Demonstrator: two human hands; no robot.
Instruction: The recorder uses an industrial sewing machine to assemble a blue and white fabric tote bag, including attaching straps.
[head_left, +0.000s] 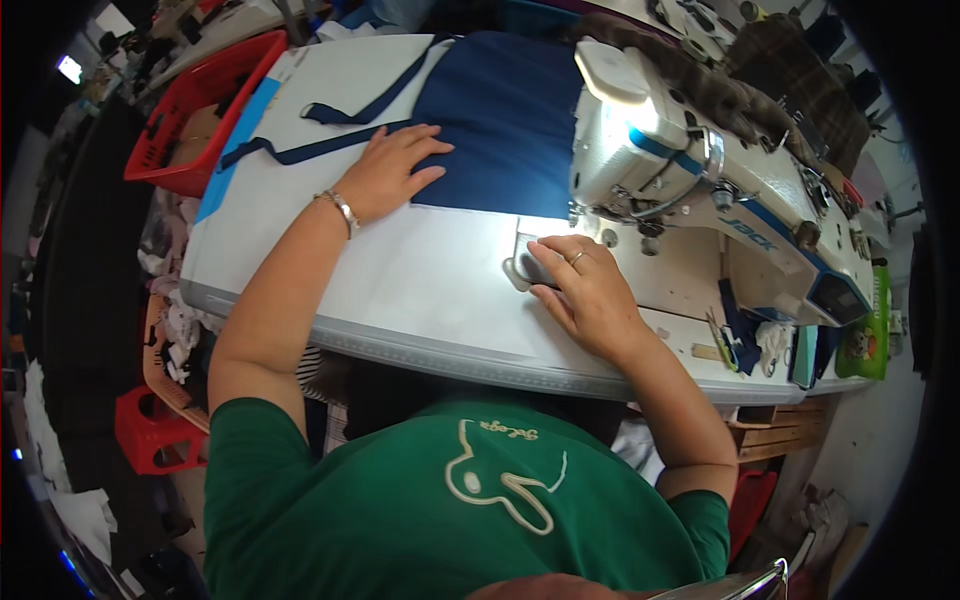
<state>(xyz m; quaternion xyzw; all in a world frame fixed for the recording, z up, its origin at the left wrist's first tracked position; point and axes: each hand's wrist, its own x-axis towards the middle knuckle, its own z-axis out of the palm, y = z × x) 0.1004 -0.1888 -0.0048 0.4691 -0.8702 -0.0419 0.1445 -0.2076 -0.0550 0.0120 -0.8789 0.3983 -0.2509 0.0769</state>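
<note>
A dark navy cloth panel [500,120] lies flat on the white sewing table [400,270], its right edge reaching the needle area of a white sewing machine [640,140]. Two navy straps trail to the left, the upper strap [365,108] curled at its end. My left hand [395,168] is open, palm down, with fingers spread over the cloth's left edge and the lower strap [300,152]. Below the needle area, my right hand [592,295] rests over the metal plate [525,262], thumb and fingers apart. Nothing shows in its grasp.
To the left stands a red plastic basket [195,130]. Small tools, including scissors [722,340], lie at the table's right, near a green bag [868,325]. Dark plaid fabric [800,85] is heaped behind the machine. A red stool [155,432] sits at lower left.
</note>
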